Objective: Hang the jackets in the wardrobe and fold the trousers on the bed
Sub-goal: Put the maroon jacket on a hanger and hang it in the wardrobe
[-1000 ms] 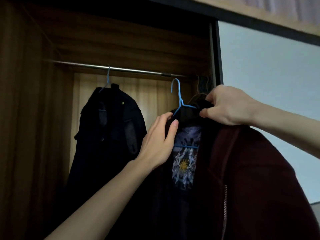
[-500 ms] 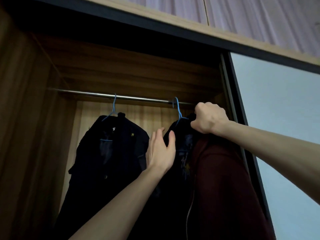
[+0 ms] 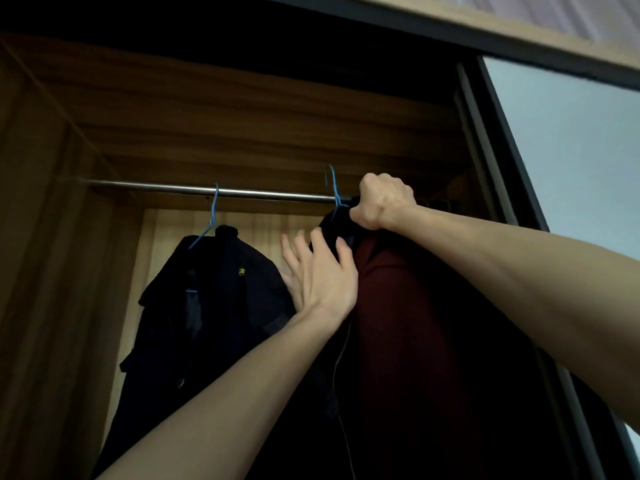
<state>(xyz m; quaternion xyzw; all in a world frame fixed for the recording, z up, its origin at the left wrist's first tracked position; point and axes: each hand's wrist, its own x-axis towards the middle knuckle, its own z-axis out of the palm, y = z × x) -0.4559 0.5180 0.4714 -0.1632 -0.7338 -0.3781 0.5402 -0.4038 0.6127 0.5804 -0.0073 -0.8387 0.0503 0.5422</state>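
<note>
Maroon jacket (image 3: 408, 323) hangs below the rail (image 3: 207, 190); right hand (image 3: 382, 202) grips its collar, left hand (image 3: 320, 271) presses flat, fingers straight.

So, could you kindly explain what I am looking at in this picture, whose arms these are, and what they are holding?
There is no machine here: a person wears a wide-angle camera on the head, so the view looks up along their own two bare arms into a brown wooden wardrobe. A shiny metal rail runs across it. The right hand grips the collar of a dark red zip jacket, lifting its thin blue wire hanger so that the hook reaches the rail; whether it has caught is hard to tell. The left hand rests open against that jacket's front. To the left, a dark navy jacket already hangs from another blue wire hanger.
</note>
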